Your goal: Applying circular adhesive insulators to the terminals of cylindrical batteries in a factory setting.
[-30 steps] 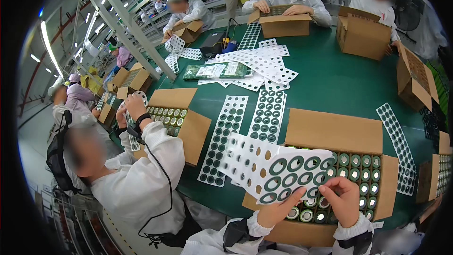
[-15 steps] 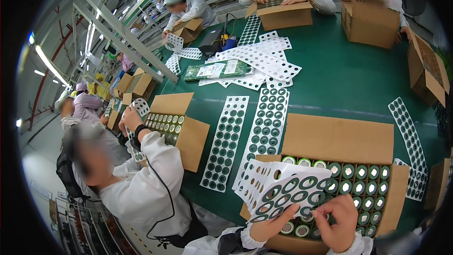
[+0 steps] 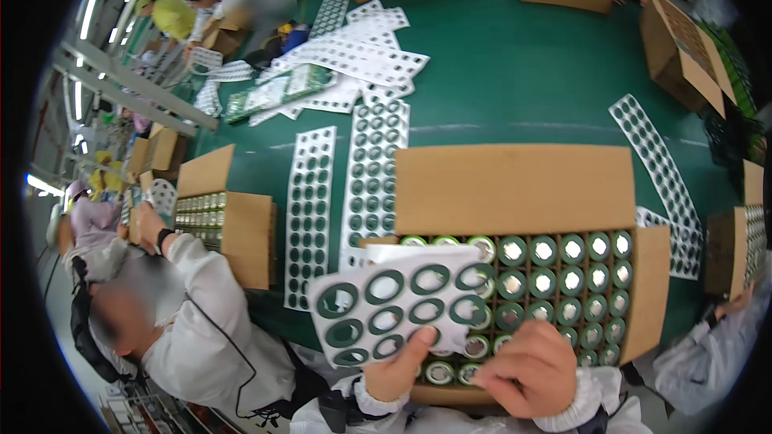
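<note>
A long green desk (image 3: pixel 515 72) fills the hall in front of me, crowded with brown cartons and loose white sheets, and other people in white coats work along its edges. Right under my hands sits the biggest thing near me, an open cardboard box (image 3: pixel 515 189) with its flap folded away from me, packed with upright cylindrical cells (image 3: pixel 563 273) in green sleeves, their metal tops showing in tight rows.

My left hand (image 3: pixel 398 374) pinches the near edge of a white sticker sheet (image 3: pixel 394 305), thumb on top, fingers hidden beneath, so the sheet slopes up and away over the box's left half. It carries rows of dark green rings, and I judge it light, thin and floppy; held by one edge it bows, so a grip near a corner with support underneath should keep it flat. The rings look easy to crease or peel off crooked.

My right hand (image 3: pixel 527 366) rests curled just beside it, knuckles up, fingertips tucked down toward the cells in the nearest row. I cannot tell whether it is pinching anything.

Beyond the sheet, used ring strips (image 3: pixel 310 209) lie flat on the desk.
</note>
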